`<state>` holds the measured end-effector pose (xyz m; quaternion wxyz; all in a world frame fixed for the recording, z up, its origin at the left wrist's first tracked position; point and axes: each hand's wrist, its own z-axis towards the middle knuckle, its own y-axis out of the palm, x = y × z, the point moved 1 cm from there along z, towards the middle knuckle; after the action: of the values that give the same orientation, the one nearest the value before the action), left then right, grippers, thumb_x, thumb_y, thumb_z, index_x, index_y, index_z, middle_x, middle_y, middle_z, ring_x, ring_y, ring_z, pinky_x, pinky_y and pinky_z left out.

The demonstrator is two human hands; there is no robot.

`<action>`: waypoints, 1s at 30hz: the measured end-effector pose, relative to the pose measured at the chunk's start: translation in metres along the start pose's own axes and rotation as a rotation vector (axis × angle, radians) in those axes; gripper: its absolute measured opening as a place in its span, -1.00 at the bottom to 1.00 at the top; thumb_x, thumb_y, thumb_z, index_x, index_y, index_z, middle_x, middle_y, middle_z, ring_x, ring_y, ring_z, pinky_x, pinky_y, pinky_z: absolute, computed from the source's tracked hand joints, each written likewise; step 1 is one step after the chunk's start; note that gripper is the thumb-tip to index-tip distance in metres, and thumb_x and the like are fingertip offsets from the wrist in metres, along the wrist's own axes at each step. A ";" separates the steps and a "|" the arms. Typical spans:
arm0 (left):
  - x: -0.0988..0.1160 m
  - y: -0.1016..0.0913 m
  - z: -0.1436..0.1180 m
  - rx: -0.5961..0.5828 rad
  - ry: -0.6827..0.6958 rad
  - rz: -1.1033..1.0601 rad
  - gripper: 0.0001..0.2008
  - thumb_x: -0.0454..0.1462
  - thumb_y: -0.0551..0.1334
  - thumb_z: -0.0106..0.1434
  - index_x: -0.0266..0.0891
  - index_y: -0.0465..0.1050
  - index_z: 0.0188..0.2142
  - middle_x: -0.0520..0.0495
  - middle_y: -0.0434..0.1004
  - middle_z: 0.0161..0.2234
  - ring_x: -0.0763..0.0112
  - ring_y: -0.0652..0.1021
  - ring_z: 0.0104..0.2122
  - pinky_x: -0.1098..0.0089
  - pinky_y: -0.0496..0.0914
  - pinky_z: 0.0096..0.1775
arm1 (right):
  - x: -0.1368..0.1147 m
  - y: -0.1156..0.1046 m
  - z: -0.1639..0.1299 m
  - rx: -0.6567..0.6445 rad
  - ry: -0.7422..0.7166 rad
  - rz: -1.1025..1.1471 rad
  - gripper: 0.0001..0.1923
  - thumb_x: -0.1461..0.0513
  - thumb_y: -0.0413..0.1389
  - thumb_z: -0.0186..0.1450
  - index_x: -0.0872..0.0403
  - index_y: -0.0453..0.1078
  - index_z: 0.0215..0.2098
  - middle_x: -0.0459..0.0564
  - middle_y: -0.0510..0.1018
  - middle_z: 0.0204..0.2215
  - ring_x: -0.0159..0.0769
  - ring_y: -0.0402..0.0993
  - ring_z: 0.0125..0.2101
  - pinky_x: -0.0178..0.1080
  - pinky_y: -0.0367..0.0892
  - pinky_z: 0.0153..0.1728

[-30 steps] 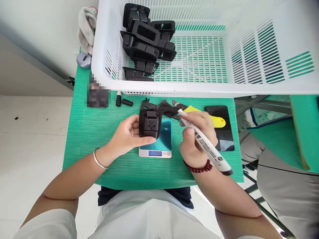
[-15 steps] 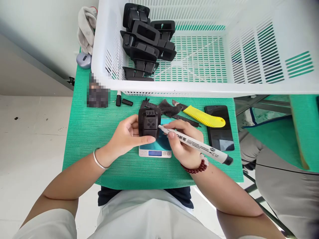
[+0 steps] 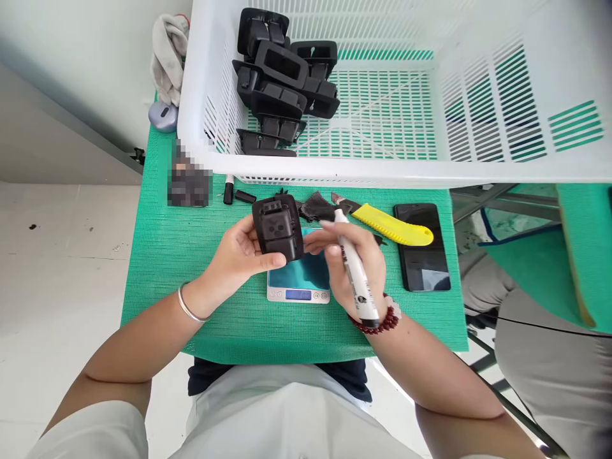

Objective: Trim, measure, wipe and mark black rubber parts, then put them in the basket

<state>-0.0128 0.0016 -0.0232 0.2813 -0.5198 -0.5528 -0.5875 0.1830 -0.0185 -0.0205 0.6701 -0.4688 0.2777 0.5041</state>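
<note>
Left hand [image 3: 239,255] grips a black part [image 3: 278,227], tilted, just above the scale [image 3: 299,280]. Right hand [image 3: 354,268] closes on a white marker [image 3: 354,271], tip up, fingertips touching the part's right edge. Looks like the marking step: tip needs turning onto the part's face.

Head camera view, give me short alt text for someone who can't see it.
Over a green mat, the left hand grips a black plastic part above a small digital scale, while the right hand holds a white marker. Behind sits a white basket holding more black parts.
</note>
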 end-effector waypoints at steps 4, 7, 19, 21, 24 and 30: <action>-0.001 0.000 0.000 0.042 -0.024 0.021 -0.39 -0.08 0.55 -0.15 -0.17 0.50 -0.10 -0.09 0.62 -0.17 0.18 0.61 -0.13 0.25 0.52 -0.09 | -0.005 0.002 0.002 -0.036 -0.079 -0.130 -0.79 0.31 0.20 0.28 -0.06 0.37 -0.14 -0.14 0.64 -0.30 -0.32 0.63 -0.34 -0.27 0.54 -0.31; -0.001 0.001 0.000 0.042 -0.046 0.031 -0.40 -0.07 0.56 -0.17 -0.18 0.51 -0.14 -0.09 0.62 -0.19 0.20 0.61 -0.15 0.26 0.51 -0.12 | -0.006 0.002 0.004 -0.027 -0.061 -0.095 -0.75 0.33 0.22 0.25 -0.05 0.34 -0.16 -0.15 0.62 -0.32 -0.33 0.62 -0.35 -0.27 0.54 -0.30; 0.015 0.000 0.003 0.040 -0.032 0.174 -0.51 -0.14 0.54 -0.11 -0.17 0.42 -0.22 0.04 0.48 -0.34 0.41 0.51 -0.34 0.44 0.43 -0.32 | 0.002 -0.004 0.003 0.074 0.011 0.013 -0.74 0.34 0.18 0.28 -0.07 0.33 -0.10 -0.10 0.58 -0.29 -0.28 0.59 -0.32 -0.18 0.52 -0.29; 0.015 0.000 0.003 0.064 -0.033 0.178 -0.50 -0.16 0.54 -0.11 -0.17 0.39 -0.22 0.05 0.46 -0.33 0.43 0.50 -0.34 0.45 0.43 -0.31 | 0.003 -0.006 0.004 0.134 -0.006 0.041 -0.78 0.24 0.11 0.36 -0.10 0.33 -0.03 -0.08 0.58 -0.29 -0.26 0.57 -0.33 -0.12 0.51 -0.29; 0.014 0.001 0.002 0.075 -0.017 0.169 -0.51 -0.18 0.54 -0.11 -0.16 0.40 -0.23 0.06 0.46 -0.34 0.44 0.50 -0.34 0.46 0.44 -0.32 | 0.001 -0.010 0.006 0.146 -0.090 0.008 -0.70 0.02 -0.01 0.42 -0.11 0.36 0.05 -0.03 0.55 -0.31 -0.22 0.53 -0.34 -0.08 0.50 -0.31; 0.011 0.004 0.001 0.021 0.005 0.161 -0.57 -0.19 0.54 -0.11 -0.17 0.49 -0.25 0.03 0.54 -0.36 0.38 0.56 -0.34 0.40 0.48 -0.31 | -0.004 -0.011 0.000 0.038 -0.089 -0.007 -0.78 0.15 0.04 0.38 -0.07 0.36 -0.02 -0.06 0.52 -0.36 -0.30 0.50 -0.44 -0.19 0.44 -0.45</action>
<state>-0.0125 0.0043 -0.0125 0.3344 -0.5580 -0.5146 -0.5585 0.1919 -0.0209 -0.0136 0.6923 -0.4340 0.2554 0.5169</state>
